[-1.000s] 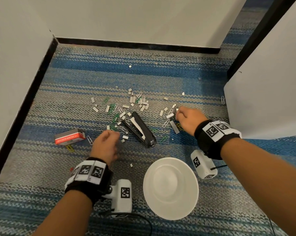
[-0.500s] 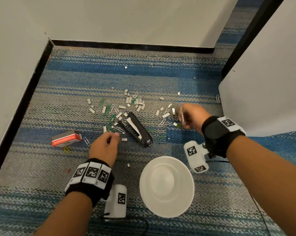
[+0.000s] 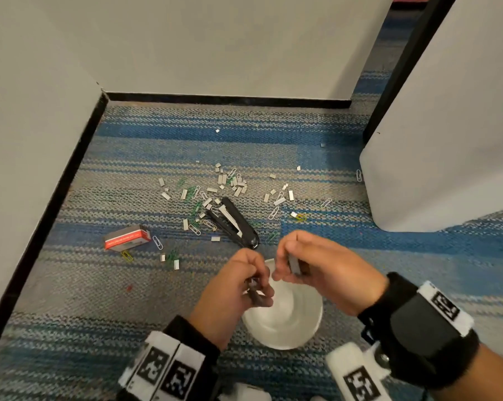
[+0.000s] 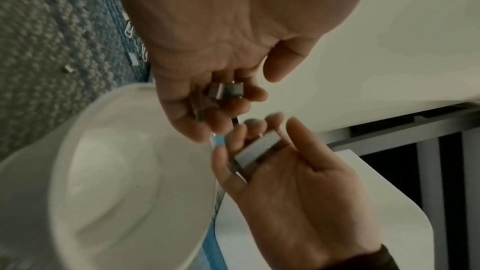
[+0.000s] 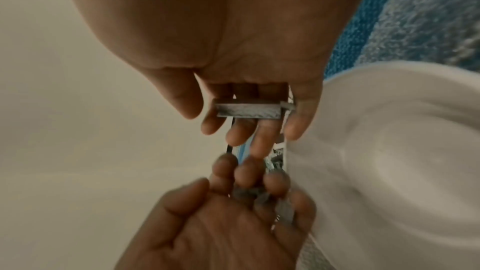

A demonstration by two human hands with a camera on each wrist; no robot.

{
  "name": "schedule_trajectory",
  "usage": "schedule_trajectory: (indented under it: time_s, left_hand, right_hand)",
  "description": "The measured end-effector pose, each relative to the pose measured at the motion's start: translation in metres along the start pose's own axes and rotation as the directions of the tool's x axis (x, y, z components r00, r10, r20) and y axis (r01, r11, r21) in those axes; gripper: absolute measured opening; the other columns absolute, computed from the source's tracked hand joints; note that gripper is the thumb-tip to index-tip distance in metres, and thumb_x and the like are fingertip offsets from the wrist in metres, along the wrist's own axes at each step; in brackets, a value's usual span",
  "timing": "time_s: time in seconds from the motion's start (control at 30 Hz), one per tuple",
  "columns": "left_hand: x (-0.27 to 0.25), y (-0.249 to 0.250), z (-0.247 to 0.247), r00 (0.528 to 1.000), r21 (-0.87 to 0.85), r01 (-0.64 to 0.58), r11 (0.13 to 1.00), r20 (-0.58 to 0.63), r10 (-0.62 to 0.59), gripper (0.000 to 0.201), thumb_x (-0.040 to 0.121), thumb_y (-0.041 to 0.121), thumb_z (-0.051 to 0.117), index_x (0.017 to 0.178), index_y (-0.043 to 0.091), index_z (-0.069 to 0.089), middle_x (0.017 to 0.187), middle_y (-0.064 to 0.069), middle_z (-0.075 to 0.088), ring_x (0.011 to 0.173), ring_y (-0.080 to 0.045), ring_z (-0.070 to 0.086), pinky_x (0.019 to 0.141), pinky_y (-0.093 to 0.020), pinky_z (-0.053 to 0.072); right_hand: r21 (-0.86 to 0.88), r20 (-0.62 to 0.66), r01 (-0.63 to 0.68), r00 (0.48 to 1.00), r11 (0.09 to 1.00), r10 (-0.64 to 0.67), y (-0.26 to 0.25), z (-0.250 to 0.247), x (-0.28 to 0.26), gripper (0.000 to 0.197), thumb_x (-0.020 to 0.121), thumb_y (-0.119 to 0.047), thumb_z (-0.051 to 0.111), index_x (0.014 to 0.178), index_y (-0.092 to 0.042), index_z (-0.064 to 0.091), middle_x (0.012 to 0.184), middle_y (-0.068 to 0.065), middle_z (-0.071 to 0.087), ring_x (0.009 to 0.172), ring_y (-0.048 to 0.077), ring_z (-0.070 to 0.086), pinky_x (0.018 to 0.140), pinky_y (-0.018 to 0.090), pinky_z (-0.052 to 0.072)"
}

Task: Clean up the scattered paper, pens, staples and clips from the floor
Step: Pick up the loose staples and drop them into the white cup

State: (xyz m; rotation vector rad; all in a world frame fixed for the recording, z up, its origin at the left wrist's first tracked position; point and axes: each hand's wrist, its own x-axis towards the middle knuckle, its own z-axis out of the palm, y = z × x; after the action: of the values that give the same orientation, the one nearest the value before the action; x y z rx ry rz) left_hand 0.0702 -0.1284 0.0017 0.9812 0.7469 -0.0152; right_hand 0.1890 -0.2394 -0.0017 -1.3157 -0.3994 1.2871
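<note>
A white bowl (image 3: 285, 328) stands on the striped carpet in front of me. Both hands hover over its far rim, fingertips nearly touching. My left hand (image 3: 257, 286) curls around a few short staple pieces (image 4: 226, 90). My right hand (image 3: 288, 266) holds a longer grey staple strip (image 3: 295, 264) between thumb and curled fingers; the strip (image 5: 248, 111) lies across the fingers in the right wrist view. Several more staples and paper clips (image 3: 230, 183) lie scattered on the carpet beyond the hands. The bowl (image 4: 103, 171) looks empty where it shows.
A black stapler (image 3: 236, 224) lies open just beyond the bowl. A red and grey staple box (image 3: 127, 237) sits to the left with clips beside it. Walls with black skirting close the left and back. A white cabinet (image 3: 447, 140) stands at the right.
Both hands have lifted off the carpet and come together above the bowl, each carrying the staples it picked up. My view has moved closer and lower.
</note>
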Motion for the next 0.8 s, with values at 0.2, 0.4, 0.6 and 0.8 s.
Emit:
schedule_trajectory:
  time_s: [0.2, 0.4, 0.6, 0.8]
  left_hand:
    - [-0.008, -0.009, 0.008, 0.995, -0.109, -0.082, 0.991, -0.060, 0.076, 0.021, 0.054, 0.007, 0.037, 0.075, 0.006, 0.038, 0.066, -0.015, 0.055, 0.069, -0.024, 0.052, 0.063, -0.022, 0.047]
    - [-0.009, -0.007, 0.001, 0.990, -0.114, -0.133, 0.985, -0.068, 0.126, 0.008, 0.073, 0.004, 0.045, 0.079, 0.008, 0.041, 0.068, -0.014, 0.061, 0.062, -0.026, 0.066, 0.062, -0.028, 0.055]
    - [0.026, 0.002, -0.050, 0.877, 0.571, -0.167, 0.804, -0.287, 0.386, 0.021, 0.088, 0.000, 0.046, 0.077, 0.017, 0.051, 0.064, -0.001, 0.053, 0.051, -0.019, 0.046, 0.050, -0.028, 0.040]
    - [0.061, -0.017, -0.093, 0.955, 0.951, 0.031, 0.307, -0.119, 0.272, 0.022, 0.078, 0.014, 0.069, 0.086, 0.029, 0.055, 0.083, 0.001, 0.058, 0.076, -0.015, 0.053, 0.072, -0.024, 0.041]
  right_hand:
    - [0.119, -0.121, 0.060, 0.992, 0.991, -0.046, 0.013, 0.005, -0.011, 0.020, 0.082, -0.028, 0.049, 0.080, -0.009, 0.055, 0.076, 0.011, 0.064, 0.071, 0.015, 0.060, 0.068, 0.019, 0.047]
    - [0.132, -0.218, 0.077, 0.975, 0.988, -0.046, 0.000, 0.000, -0.014, 0.015, 0.082, -0.027, 0.055, 0.076, -0.014, 0.059, 0.069, 0.008, 0.065, 0.060, 0.018, 0.063, 0.064, 0.025, 0.053]
    - [-0.566, -0.337, 0.007, 0.911, 0.825, -0.238, -0.014, -0.041, 0.047, 0.008, 0.086, -0.013, 0.062, 0.081, -0.019, 0.061, 0.071, 0.002, 0.058, 0.064, 0.012, 0.054, 0.066, 0.025, 0.045]
    - [-0.976, -0.163, -0.136, 0.974, 0.169, -0.158, -0.006, -0.081, 0.107, 0.019, 0.083, -0.023, 0.066, 0.102, -0.019, 0.066, 0.099, 0.003, 0.066, 0.093, 0.020, 0.059, 0.084, 0.024, 0.044]
